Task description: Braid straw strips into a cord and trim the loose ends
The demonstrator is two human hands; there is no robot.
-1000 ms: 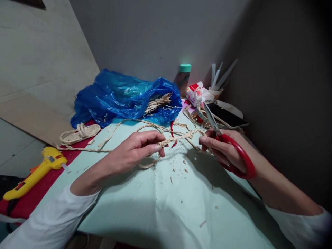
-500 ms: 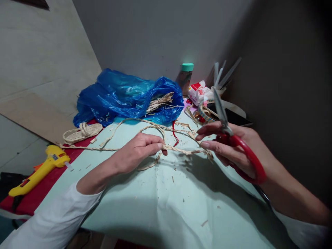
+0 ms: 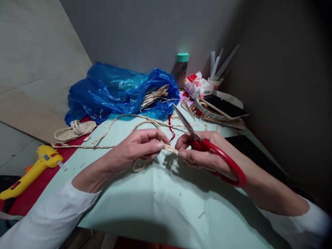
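Between my two hands runs a short stretch of twisted straw cord [image 3: 170, 148], held just above the pale green table cover. My left hand [image 3: 141, 147] pinches it between thumb and fingers. The fingertips of my right hand [image 3: 199, 152] close on the cord's other side, and red-handled scissors [image 3: 225, 160] hang on that same hand, their blades pointing up and left. More of the cord loops behind my left hand and trails left toward a small woven straw slipper [image 3: 75, 130]. A red string [image 3: 170, 128] lies behind the hands.
A blue plastic bag [image 3: 111, 91] with a straw bundle [image 3: 155, 96] lies at the back. Yellow glue gun [image 3: 33, 171] at left on red cloth. A green-capped jar [image 3: 181, 67], tissue pack [image 3: 196, 84], cup of glue sticks [image 3: 215, 82], tape roll and phone [image 3: 224, 106] stand back right.
My right hand, with the scissors, has come left and closer to my left hand, its fingers now on the cord beside it. The camera view has shifted slightly.
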